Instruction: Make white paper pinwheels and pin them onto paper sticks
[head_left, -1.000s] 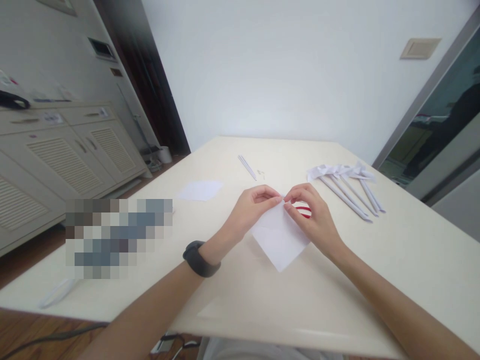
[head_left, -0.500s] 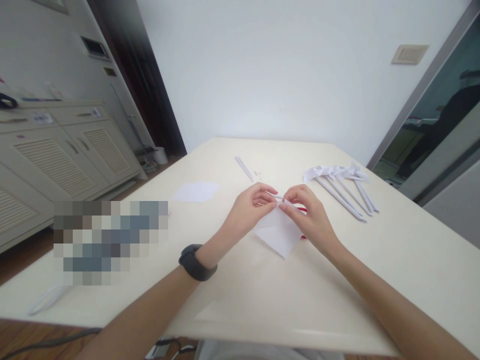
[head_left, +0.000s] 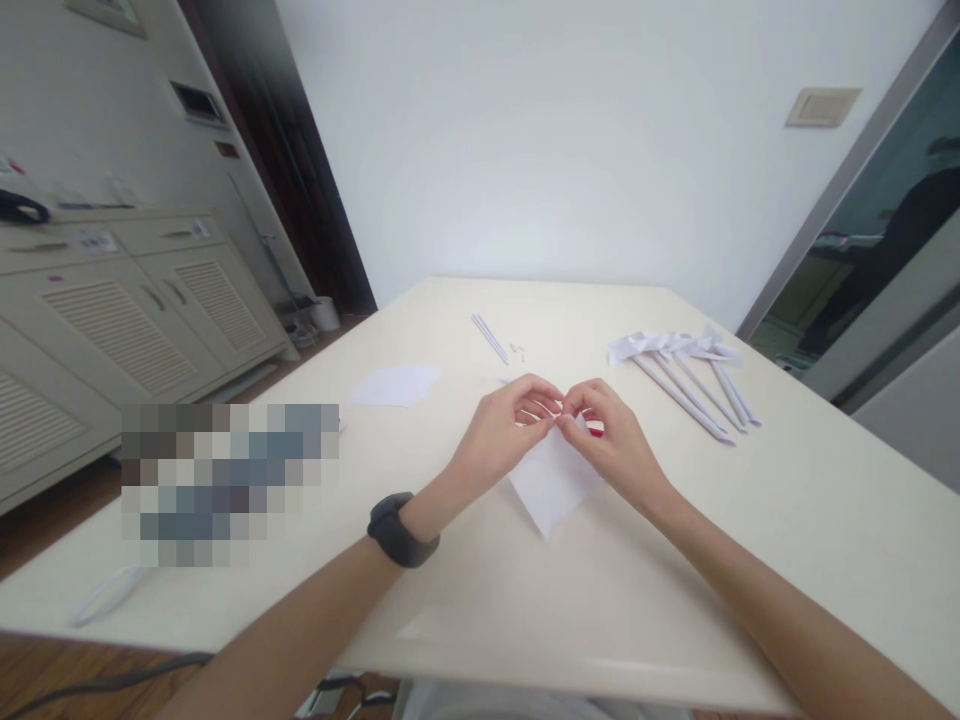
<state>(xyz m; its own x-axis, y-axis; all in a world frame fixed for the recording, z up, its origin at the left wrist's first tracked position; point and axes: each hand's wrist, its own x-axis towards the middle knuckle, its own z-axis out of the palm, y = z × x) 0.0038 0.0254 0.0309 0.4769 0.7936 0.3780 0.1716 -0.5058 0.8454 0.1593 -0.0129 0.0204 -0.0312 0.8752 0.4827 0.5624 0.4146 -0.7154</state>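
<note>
A thin white sheet of paper [head_left: 551, 485] hangs between my hands above the table, its lower corner pointing toward me. My left hand [head_left: 514, 412] pinches its top edge from the left, with a dark band on the wrist. From the right, my right hand [head_left: 604, 425] pinches the same edge, its fingertips nearly touching the left ones. Something red [head_left: 595, 432] shows behind the right fingers, mostly hidden, so I cannot tell what it is. Another slim white piece [head_left: 511, 379] peeks out just beyond my left hand.
Several rolled paper sticks [head_left: 690, 395] with crumpled white tops lie at the right. Thin white sticks [head_left: 490, 338] and tiny scraps [head_left: 517, 351] rest farther back. White paper sheets [head_left: 395, 385] lie left of my hands. A blurred-out item [head_left: 232, 480] occupies the table's left side.
Both hands have drawn closer together, and the paper's lower corner has swung left and toward me. Less of the red thing shows by my right hand.
</note>
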